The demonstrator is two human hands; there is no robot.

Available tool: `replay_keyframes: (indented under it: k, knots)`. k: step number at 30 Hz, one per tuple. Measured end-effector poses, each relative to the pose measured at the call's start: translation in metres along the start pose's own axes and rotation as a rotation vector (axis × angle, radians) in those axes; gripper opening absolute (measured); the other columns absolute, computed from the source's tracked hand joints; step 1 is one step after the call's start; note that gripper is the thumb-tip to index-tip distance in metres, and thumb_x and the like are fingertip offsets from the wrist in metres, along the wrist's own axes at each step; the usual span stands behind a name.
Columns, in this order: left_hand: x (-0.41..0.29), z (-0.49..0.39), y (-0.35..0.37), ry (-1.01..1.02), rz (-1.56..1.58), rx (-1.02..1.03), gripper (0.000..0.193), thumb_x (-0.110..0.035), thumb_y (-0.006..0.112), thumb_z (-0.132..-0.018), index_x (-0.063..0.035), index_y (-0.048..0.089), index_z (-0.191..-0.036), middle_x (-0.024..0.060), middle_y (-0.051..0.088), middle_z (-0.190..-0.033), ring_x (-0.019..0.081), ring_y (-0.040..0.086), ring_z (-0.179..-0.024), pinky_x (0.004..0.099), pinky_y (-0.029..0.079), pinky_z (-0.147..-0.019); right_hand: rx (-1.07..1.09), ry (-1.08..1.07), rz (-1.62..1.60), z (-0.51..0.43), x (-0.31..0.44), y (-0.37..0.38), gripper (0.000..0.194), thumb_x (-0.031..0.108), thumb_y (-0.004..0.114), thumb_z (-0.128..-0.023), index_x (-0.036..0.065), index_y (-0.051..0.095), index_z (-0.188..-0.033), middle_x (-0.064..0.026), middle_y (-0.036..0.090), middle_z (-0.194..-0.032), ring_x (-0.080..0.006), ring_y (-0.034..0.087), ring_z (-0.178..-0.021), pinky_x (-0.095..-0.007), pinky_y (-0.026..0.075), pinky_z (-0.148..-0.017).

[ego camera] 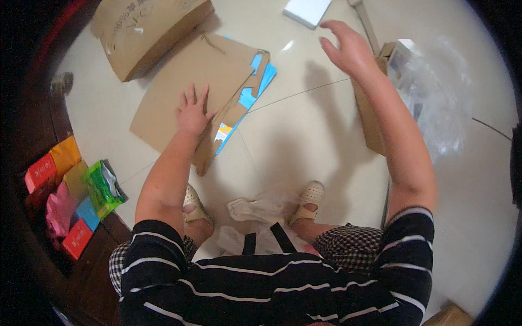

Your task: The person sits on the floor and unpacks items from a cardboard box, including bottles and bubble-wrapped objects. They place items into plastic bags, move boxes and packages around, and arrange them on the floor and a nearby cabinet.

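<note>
My left hand (pixel 193 112) lies palm down, fingers spread, on a flattened brown cardboard sheet (pixel 163 110) on the floor. Blue printed card (pixel 247 98) shows from under its right edge, beside torn cardboard flaps. My right hand (pixel 346 47) is raised at the upper right, thumb and fingers apart, with nothing in it. Just beyond its fingertips lies a white flat box (pixel 308 11); whether they touch it I cannot tell.
A large brown carton (pixel 151 36) bearing writing stands at upper left. Clear plastic wrap (pixel 436 102) covers part of an open cardboard box (pixel 369 118) on the right. Colourful packets (pixel 102 189) sit on dark wooden furniture (pixel 98 269) at left. A plastic bag (pixel 261 210) lies between my feet.
</note>
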State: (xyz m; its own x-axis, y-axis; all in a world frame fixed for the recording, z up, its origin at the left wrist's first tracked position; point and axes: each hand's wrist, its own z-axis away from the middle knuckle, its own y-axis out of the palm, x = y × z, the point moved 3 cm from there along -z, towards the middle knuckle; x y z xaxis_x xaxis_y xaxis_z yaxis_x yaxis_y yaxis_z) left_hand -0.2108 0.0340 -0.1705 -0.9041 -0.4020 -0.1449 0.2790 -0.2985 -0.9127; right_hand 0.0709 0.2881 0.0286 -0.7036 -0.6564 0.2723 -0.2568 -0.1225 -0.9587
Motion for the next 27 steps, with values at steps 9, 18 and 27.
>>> replay_keyframes:
  k: [9,18,27]
  knots:
    - [0.000,-0.014,0.011,0.113,0.006,-0.168,0.086,-0.046,0.071,-0.078,-0.0403,0.025,-0.150,0.0101,0.019,-0.158,0.0449,0.023,-0.141,0.0672,0.033,-0.101,0.176,0.056,0.500,-0.094,-0.199,0.229,0.059,0.042,0.059,-0.086,0.004,0.053,-0.130,-0.0242,0.056,-0.129,-0.0332,0.057,-0.117,-0.0434,0.046,-0.097]
    - [-0.001,0.007,0.019,0.014,0.025,-0.024,0.084,-0.041,0.074,-0.078,-0.0327,0.030,-0.148,0.0133,0.015,-0.159,0.0456,0.021,-0.141,0.0664,0.030,-0.104,-0.227,0.160,-0.035,-0.062,-0.046,0.150,0.035,0.034,0.063,-0.085,0.001,0.069,-0.094,-0.0188,0.070,-0.086,-0.0344,0.067,-0.082,-0.0424,0.051,-0.076]
    - [0.000,0.007,0.024,-0.016,0.053,-0.018,0.084,-0.047,0.071,-0.080,-0.0427,0.024,-0.149,0.0056,0.011,-0.161,0.0417,0.014,-0.145,0.0692,0.026,-0.105,-0.362,0.296,-0.039,-0.124,-0.067,0.190,0.058,0.032,0.066,-0.085,0.011,0.049,-0.136,-0.0166,0.060,-0.124,-0.0368,0.058,-0.112,-0.0380,0.043,-0.102]
